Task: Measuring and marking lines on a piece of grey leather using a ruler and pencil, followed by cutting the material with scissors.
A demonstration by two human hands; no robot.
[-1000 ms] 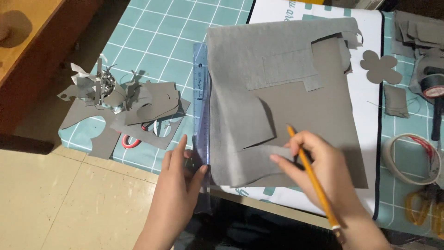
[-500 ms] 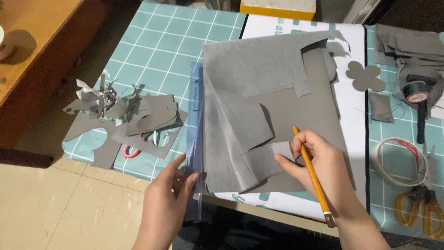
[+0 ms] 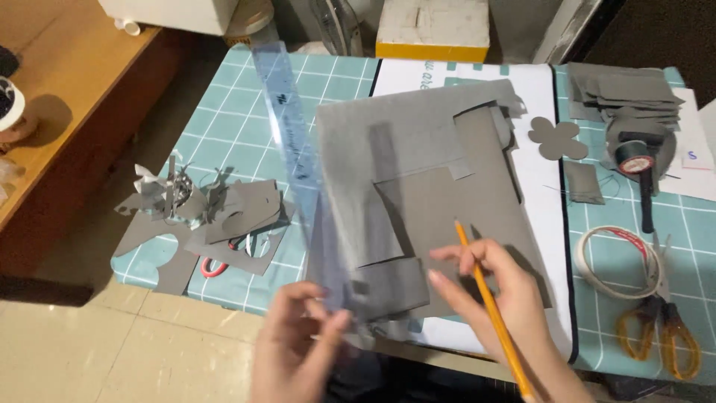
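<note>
My left hand (image 3: 302,343) grips the near end of a long clear bluish ruler (image 3: 294,142), which is raised and slants away toward the far left of the table. My right hand (image 3: 496,295) holds a yellow pencil (image 3: 488,302) and its fingertips press on grey cloth pieces (image 3: 418,186) that lie layered on a white sheet (image 3: 548,201). A small folded grey piece (image 3: 388,287) lies between my two hands.
A teal grid cutting mat (image 3: 246,134) covers the table. Grey scraps and red-handled scissors (image 3: 216,265) lie at the left. At the right are a flower-shaped cutout (image 3: 556,138), a tape roll (image 3: 619,261), orange-handled scissors (image 3: 660,332), a thread spool (image 3: 634,160) and stacked grey pieces (image 3: 623,86).
My left hand has taken hold of the ruler and lifted it off the table's left side, so it now slants up over the mat. My right hand stayed on the cloth.
</note>
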